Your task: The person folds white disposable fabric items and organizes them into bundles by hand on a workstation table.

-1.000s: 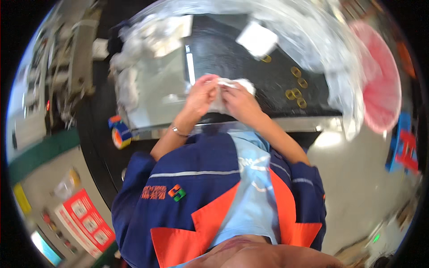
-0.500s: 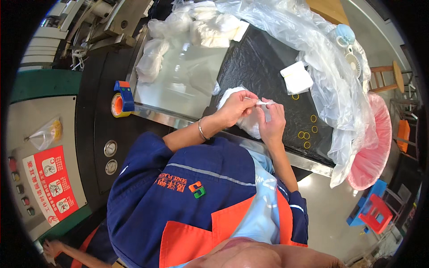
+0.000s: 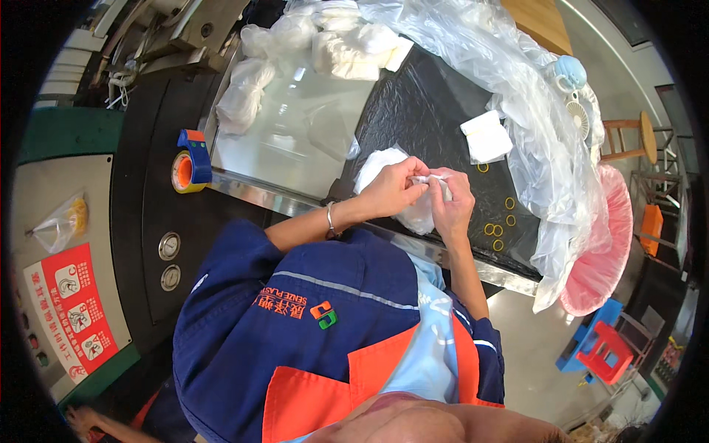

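Close together over the near edge of the table, my left hand and my right hand both pinch the gathered white end of a plastic bag. The bag's whitish bundle lies on the black sheet below, partly hidden by my fingers and wrists. To the right of my hands several yellow rubber bands are scattered. A flat white stack, apparently in a clear bag, rests beyond them.
Clear plastic film drapes along the table's far and right edges, above pink plastic. White bagged bundles sit at the back left. A tape dispenser stands left of the table's metal edge. Another person's hand shows at lower left.
My hands have drawn closer together at the bag's end, and the white strand stretched between them looks shorter. The whole view has shifted slightly.
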A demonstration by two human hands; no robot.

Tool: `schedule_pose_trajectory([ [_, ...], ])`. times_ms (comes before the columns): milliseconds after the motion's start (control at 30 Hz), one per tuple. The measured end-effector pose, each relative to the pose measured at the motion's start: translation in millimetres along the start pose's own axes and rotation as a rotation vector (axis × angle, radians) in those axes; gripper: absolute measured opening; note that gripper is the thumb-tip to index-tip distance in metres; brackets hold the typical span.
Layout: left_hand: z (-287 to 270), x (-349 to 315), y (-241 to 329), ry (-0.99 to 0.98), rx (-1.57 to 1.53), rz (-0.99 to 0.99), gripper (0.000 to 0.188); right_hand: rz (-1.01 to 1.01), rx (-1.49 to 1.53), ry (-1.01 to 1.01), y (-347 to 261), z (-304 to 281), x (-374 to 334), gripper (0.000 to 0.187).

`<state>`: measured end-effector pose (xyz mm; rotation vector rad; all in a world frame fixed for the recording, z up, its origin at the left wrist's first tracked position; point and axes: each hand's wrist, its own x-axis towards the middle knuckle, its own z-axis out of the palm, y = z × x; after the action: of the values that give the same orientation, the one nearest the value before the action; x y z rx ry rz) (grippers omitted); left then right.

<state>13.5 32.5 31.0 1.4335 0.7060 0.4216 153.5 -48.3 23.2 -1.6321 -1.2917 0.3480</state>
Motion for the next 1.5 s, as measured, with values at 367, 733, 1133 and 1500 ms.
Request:
schedule_pose_trajectory([
  [367, -4, -5, 9, 0.071, 0.624, 0.288, 0.029, -0.091, -0.058, -0.218, -1, -10, 7, 0.05],
  [733, -9, -38, 18, 0.091, 0.399, 0.202, 0.065, -0.144, -0.128, -0.143, 19, 0, 5, 0.035],
  [1133, -52, -113, -12, -0.604, 0.772, 0.466, 0.021, 0.257, -0.271, 0.009, 58, -16, 11, 0.012],
  [1500, -48, -130, -29, -0.743, 0.2, -0.108, 0.052, 0.284, -0.559, -0.093, 56, -27, 14, 0.01],
])
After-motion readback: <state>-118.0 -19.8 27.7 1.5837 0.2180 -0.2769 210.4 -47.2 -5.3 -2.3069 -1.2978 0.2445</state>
